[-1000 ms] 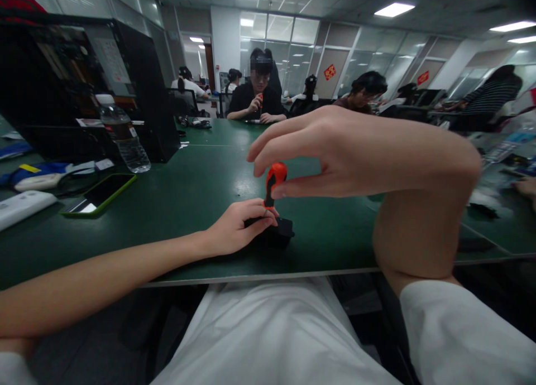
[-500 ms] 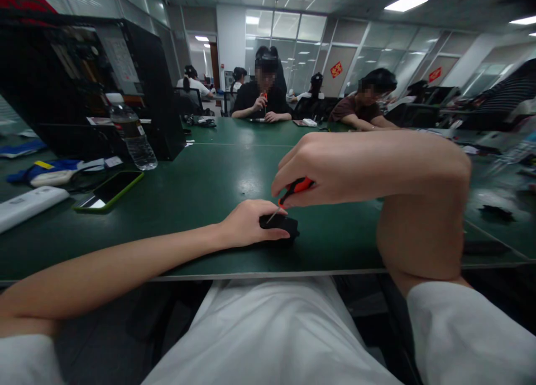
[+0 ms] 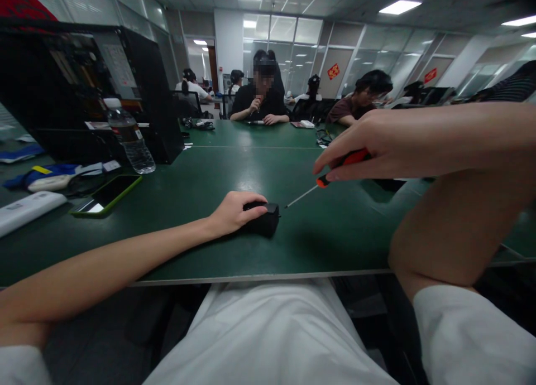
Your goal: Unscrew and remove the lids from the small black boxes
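My left hand (image 3: 230, 213) is closed around a small black box-shaped device (image 3: 267, 220), its thumb and fingers on the upper part. The device rests on the green table, and a short dark stub sticks out of its right end. My right hand (image 3: 355, 150) grips a screwdriver (image 3: 322, 181) by its red and black handle. The thin metal shaft points down and left; its tip is in the air just right of the device, not touching it.
On the left of the green table (image 3: 201, 176) lie a phone (image 3: 106, 195) with a green edge and a white box (image 3: 31, 212). Behind them stand a water bottle (image 3: 132, 136) and an open black computer case (image 3: 154, 89). Two people (image 3: 259, 103) sit across the table.
My right hand has lifted the screwdriver off the device and moved it right. My left hand has shifted slightly left with the device, whose right end is now turned more into view.
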The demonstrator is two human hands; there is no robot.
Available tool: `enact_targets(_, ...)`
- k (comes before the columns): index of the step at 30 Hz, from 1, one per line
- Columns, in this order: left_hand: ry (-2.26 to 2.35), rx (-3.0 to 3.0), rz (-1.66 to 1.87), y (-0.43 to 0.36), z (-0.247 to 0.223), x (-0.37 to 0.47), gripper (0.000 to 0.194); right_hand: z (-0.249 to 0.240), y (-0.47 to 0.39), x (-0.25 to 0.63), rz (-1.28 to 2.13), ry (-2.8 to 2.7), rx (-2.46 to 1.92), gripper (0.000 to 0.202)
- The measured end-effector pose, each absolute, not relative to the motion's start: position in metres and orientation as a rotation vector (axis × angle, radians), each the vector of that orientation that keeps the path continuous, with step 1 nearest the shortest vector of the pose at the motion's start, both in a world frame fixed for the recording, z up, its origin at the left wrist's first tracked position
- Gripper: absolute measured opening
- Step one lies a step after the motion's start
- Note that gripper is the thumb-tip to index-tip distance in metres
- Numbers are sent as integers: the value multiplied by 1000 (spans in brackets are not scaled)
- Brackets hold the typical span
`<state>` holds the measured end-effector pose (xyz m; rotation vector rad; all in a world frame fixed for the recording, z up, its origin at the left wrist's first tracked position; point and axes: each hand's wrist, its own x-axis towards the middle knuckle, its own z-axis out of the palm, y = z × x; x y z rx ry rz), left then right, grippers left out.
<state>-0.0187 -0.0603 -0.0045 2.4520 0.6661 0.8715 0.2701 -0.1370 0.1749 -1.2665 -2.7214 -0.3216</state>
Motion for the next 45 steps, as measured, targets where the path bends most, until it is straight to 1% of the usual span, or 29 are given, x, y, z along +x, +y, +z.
enact_targets(3, 717, 2299, 928, -61, -4, -19, 48, 184, -133, 276, -173, -2878, -1203, 22)
enact_targets(7, 716, 2153, 953, -64, -7, -19, 63, 188, -135, 268, -158, -2861, -1172, 26)
enact_targets(10, 690, 2124, 950, -65, -10, -18, 66, 187, -137, 262, -152, -2885, -1138, 31)
enact_targets(14, 687, 2079, 944, -68, -11, -17, 67, 187, -137, 260, -196, -2868, -1147, 23)
enact_targets(17, 669, 2072, 931, -69, -11, -16, 68, 188, -135, 261, -217, -2908, -1135, 22)
enact_targets(21, 661, 2096, 938, -70, -10, -16, 67, 186, -130, 260, -231, -2930, -1146, 23)
enact_targets(25, 681, 2111, 956, -70, -10, -16, 64, 180, -124, 251, -124, -2945, -1127, 32)
enact_targets(29, 674, 2168, 979, -70, -8, -17, 55, 171, -123, 242, 12, -2976, -1181, 24)
enact_targets(31, 675, 2204, 982, -71, -6, -17, 49, 163, -126, 243, -1, -2974, -1170, 27)
enact_targets(34, 723, 2245, 992, -69, -4, -17, 44, 145, -131, 253, 3, -2968, -1167, 35)
enact_targets(40, 767, 2409, 955, -58, -7, -17, 39, 95, -118, 263, 249, -2913, -1238, 40)
enact_targets(42, 731, 2469, 927, -56, -8, -18, 39, 82, -104, 258, 288, -2924, -1192, 42)
enact_targets(45, 685, 2542, 890, -55, -7, -19, 40, 63, -81, 249, 255, -2931, -1058, 43)
